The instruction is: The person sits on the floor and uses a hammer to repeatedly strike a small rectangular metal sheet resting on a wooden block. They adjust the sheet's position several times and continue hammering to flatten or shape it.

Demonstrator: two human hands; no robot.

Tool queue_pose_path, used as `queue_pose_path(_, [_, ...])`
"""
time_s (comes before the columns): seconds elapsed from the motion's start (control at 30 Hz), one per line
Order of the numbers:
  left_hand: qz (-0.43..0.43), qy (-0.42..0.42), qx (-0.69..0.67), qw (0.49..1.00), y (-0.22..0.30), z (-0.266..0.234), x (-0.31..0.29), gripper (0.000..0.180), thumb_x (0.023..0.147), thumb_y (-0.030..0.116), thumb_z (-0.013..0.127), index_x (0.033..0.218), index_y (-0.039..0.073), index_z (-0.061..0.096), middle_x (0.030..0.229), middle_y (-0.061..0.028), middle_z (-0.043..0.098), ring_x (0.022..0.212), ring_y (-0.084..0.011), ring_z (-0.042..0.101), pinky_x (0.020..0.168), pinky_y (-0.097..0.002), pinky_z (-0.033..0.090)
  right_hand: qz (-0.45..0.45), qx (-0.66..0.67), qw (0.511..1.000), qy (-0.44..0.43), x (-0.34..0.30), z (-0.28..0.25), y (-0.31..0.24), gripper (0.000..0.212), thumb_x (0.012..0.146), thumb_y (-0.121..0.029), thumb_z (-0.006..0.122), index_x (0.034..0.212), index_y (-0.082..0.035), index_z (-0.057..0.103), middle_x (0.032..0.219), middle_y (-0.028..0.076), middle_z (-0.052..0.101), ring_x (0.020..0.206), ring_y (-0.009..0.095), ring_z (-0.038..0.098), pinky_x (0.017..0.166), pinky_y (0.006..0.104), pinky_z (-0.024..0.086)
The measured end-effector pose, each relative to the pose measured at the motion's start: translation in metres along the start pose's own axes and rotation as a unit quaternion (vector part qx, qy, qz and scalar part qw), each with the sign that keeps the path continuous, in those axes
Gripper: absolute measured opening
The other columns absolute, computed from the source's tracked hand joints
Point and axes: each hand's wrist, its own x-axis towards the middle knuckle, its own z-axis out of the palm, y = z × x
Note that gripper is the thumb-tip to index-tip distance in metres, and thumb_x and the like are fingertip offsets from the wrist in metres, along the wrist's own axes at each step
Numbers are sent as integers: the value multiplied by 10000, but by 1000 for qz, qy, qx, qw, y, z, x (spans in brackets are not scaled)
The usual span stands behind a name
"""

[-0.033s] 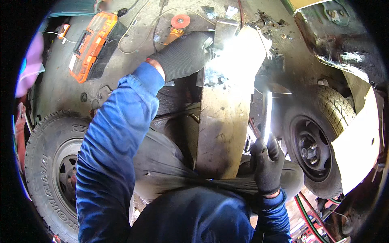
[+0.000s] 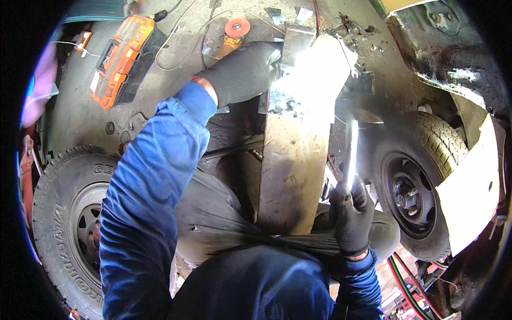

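we are bracing a long curved metal panel [image 2: 292, 176] with our left hand [image 2: 242, 72], gloved in dark knit, the palm pressed flat on the panel's far end, seemingly to steady it; fingers lying together, not pinching. the panel is running between two tyres, the knobby left tyre [image 2: 64, 213] and the right tyre [image 2: 421, 181]. its surface is looking dull, scratched and rust-stained, glaring white where sun is hitting it. our right hand [image 2: 351, 216] is wrapping tight round a slim bright metal rod [image 2: 350, 152], held upright just beside the panel's edge. an orange tool case [image 2: 114, 58] and an orange grinder [image 2: 232, 34] are lying on the concrete floor [image 2: 176, 53] beyond.
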Motion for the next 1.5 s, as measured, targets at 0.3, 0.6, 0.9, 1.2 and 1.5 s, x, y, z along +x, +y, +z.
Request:
queue_pose_path(0.3, [-24, 9, -43, 999, 0, -3, 7, 218, 1048, 171, 643, 1130, -31, 660, 1026, -289, 708, 997, -487, 714, 846, -518, 562, -8, -6, 1000, -16, 4, 2, -1, 216, 1144, -200, 656, 1236, -7, 685, 901, -46, 640, 768, 22, 545, 653, 221, 449])
queue_pose_path(0.6, [-110, -37, -121, 986, 0, -3, 13, 411, 1032, 258, 690, 1337, -17, 688, 1243, -283, 752, 1183, -446, 728, 999, -491, 570, -61, -35, 997, -21, -2, 3, -30, 397, 1151, -188, 635, 1500, 1, 636, 909, -45, 637, 763, 14, 528, 638, 213, 432])
queue_pose_path(0.9, [-138, -52, -116, 982, 9, -11, 12, 404, 1033, 225, 689, 1384, 24, 692, 1247, -250, 776, 1200, -417, 736, 1033, -480, 562, -179, -104, 978, -18, -4, 4, -63, 470, 1180, -299, 575, 1579, -52, 558, 888, 35, 701, 535, 42, 522, 479, 221, 398])
queue_pose_path(1.2, [-115, -18, -103, 988, 0, 4, 13, 413, 1038, 236, 676, 1399, 36, 694, 1247, -258, 774, 1204, -420, 738, 1034, -488, 569, -167, -102, 980, -27, -8, 3, -71, 516, 1178, -278, 580, 1635, -46, 520, 911, 17, 690, 581, 38, 532, 512, 219, 416])
queue_pose_path(1.5, [-73, -5, -121, 990, -8, 30, 7, 376, 1039, 250, 662, 1342, 31, 711, 1186, -289, 766, 1148, -463, 736, 1007, -527, 575, -331, -130, 935, -24, -12, 4, -113, 544, 1189, -236, 562, 1679, -18, 476, 955, 24, 678, 705, 45, 564, 618, 233, 484])
